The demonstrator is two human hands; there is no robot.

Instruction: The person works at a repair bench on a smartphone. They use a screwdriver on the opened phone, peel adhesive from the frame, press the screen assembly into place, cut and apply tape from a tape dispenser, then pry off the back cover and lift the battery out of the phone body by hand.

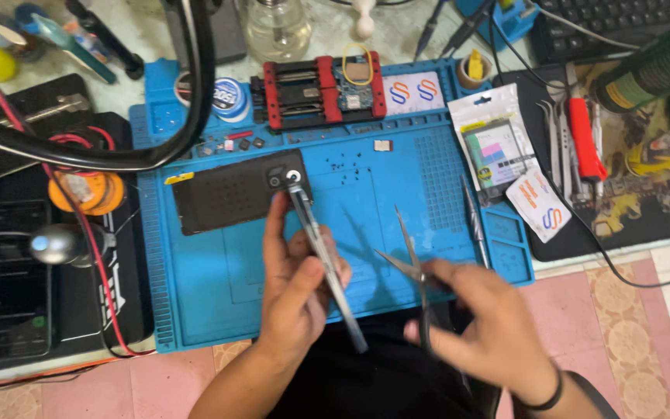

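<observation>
A red and black clamp fixture [323, 91] stands at the top of the blue mat [381, 202], a clear packet [494, 143] lies to its right, and a keyboard [610, 23] sits behind.

The right hand [478, 326] is motion-blurred, and the scissors [412, 260] it grips lose their handles inside the fingers, so you can't tell how they sit. The tweezers [323, 252] run out behind the left hand [296, 287]. The phone [238, 194] at the blue mat's [397, 194] left side has its camera end partly covered by the tweezer tip. The screws [348, 167] mid-mat are too tiny to count. The keyboard [606, 19] is cut off by the top edge.
</observation>
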